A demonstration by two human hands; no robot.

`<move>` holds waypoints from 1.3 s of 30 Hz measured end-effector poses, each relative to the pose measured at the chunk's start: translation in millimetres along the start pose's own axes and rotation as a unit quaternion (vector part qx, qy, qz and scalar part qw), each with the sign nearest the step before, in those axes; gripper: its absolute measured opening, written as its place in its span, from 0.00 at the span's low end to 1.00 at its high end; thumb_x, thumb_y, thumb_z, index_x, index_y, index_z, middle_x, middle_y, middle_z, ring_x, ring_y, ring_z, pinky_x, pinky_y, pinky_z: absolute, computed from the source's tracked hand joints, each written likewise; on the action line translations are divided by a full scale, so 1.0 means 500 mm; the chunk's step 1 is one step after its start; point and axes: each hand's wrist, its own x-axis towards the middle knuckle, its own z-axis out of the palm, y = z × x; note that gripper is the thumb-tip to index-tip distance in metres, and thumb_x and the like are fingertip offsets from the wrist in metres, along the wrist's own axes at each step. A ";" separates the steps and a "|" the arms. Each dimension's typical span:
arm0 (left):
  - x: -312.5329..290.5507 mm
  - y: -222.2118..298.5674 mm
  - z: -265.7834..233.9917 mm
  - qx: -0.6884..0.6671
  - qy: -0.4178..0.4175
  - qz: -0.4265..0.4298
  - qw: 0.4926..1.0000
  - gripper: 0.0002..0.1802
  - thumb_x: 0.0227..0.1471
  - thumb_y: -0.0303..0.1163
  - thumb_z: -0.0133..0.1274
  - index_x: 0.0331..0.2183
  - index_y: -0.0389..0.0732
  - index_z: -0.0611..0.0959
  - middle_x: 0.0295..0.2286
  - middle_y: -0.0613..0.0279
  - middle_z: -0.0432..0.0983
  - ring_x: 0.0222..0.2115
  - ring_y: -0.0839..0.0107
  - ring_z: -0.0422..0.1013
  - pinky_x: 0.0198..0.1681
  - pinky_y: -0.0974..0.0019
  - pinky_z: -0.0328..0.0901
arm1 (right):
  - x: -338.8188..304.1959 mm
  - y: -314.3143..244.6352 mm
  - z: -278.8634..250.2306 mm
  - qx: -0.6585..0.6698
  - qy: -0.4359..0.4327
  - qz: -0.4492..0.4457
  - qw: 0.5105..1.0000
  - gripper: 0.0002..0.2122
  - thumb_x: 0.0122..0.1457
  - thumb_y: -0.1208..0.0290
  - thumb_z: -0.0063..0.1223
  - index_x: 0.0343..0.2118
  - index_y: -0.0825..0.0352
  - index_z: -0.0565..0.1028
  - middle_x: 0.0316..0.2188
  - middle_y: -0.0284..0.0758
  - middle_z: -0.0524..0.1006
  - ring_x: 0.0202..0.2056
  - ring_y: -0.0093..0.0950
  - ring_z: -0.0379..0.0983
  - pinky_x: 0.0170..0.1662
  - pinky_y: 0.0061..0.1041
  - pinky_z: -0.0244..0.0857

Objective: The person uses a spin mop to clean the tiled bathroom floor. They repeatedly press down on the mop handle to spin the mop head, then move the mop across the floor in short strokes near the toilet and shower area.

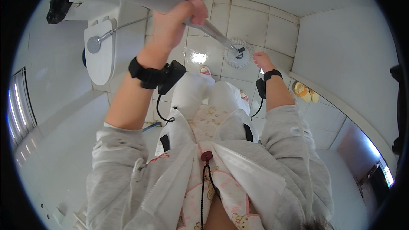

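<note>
My left hand (183,10) is wrapped round the grey pole of a mop (213,30). The pole slants from the upper left, close to me, down to the floor. At its far end the round mop head (237,54), with a white stringy fringe, lies on the tiles ahead of my feet. My right hand (263,61) is off the pole, just right of the mop head in the picture. Its fingers are curled in and nothing shows between them.
White floor tiles (247,20) have dark joints. A white toilet (99,70) stands at the left, with a shower head (94,44) overlapping it in view. Yellow slippers (304,91) lie at the right by a pale raised edge (336,106). Walls close in on both sides.
</note>
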 end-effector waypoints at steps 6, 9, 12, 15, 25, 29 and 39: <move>-0.028 0.010 -0.046 -0.063 -0.042 0.044 0.996 0.11 0.41 0.38 0.38 0.15 0.46 0.59 0.11 0.70 0.56 0.14 0.76 0.53 0.23 0.70 0.50 | 0.136 0.111 0.045 -0.095 0.029 -0.063 0.993 0.10 0.44 0.69 0.51 0.30 0.67 0.75 0.28 0.42 0.75 0.32 0.37 0.72 0.34 0.30 0.65; -0.051 0.017 -0.067 -0.052 -0.070 0.063 0.994 0.11 0.42 0.38 0.38 0.16 0.46 0.60 0.11 0.71 0.57 0.14 0.77 0.54 0.23 0.71 0.52 | 0.187 0.139 0.078 -0.111 0.001 -0.044 0.993 0.15 0.45 0.71 0.49 0.39 0.67 0.73 0.37 0.47 0.73 0.42 0.42 0.68 0.45 0.30 0.61; -0.069 0.025 -0.088 -0.057 -0.119 0.082 0.988 0.10 0.43 0.39 0.38 0.18 0.46 0.61 0.12 0.71 0.59 0.15 0.77 0.57 0.23 0.71 0.54 | 0.206 0.149 0.097 -0.162 0.007 -0.066 0.985 0.20 0.46 0.76 0.45 0.47 0.66 0.67 0.42 0.48 0.70 0.46 0.42 0.66 0.47 0.31 0.60; -0.064 0.030 -0.122 -0.033 -0.198 0.087 0.976 0.09 0.43 0.41 0.36 0.20 0.48 0.61 0.14 0.73 0.60 0.16 0.78 0.57 0.25 0.72 0.54 | 0.213 0.145 0.114 -0.225 -0.009 -0.091 0.970 0.23 0.48 0.79 0.40 0.51 0.65 0.62 0.46 0.49 0.67 0.49 0.42 0.62 0.50 0.31 0.57; -0.071 0.037 -0.221 -0.052 -0.235 0.050 0.969 0.10 0.34 0.45 0.49 0.17 0.52 0.70 0.15 0.78 0.69 0.17 0.86 0.65 0.22 0.81 0.57 | 0.305 0.188 0.155 -0.403 -0.083 -0.222 0.884 0.17 0.52 0.78 0.40 0.47 0.65 0.65 0.46 0.51 0.64 0.46 0.46 0.63 0.48 0.34 0.59; -0.070 0.030 -0.234 -0.061 -0.213 0.066 0.973 0.10 0.31 0.45 0.50 0.16 0.52 0.71 0.14 0.78 0.70 0.16 0.86 0.66 0.22 0.83 0.58 | 0.346 0.201 0.158 -0.354 -0.121 -0.169 0.912 0.15 0.50 0.75 0.46 0.42 0.66 0.67 0.40 0.51 0.69 0.42 0.45 0.66 0.44 0.35 0.61; -0.007 0.023 -0.223 -0.070 -0.280 0.054 0.956 0.10 0.32 0.44 0.49 0.20 0.51 0.71 0.16 0.78 0.69 0.17 0.86 0.65 0.22 0.81 0.57 | 0.321 0.137 0.178 -0.436 -0.022 -0.220 0.872 0.10 0.39 0.68 0.56 0.22 0.71 0.75 0.27 0.48 0.74 0.32 0.43 0.71 0.36 0.35 0.65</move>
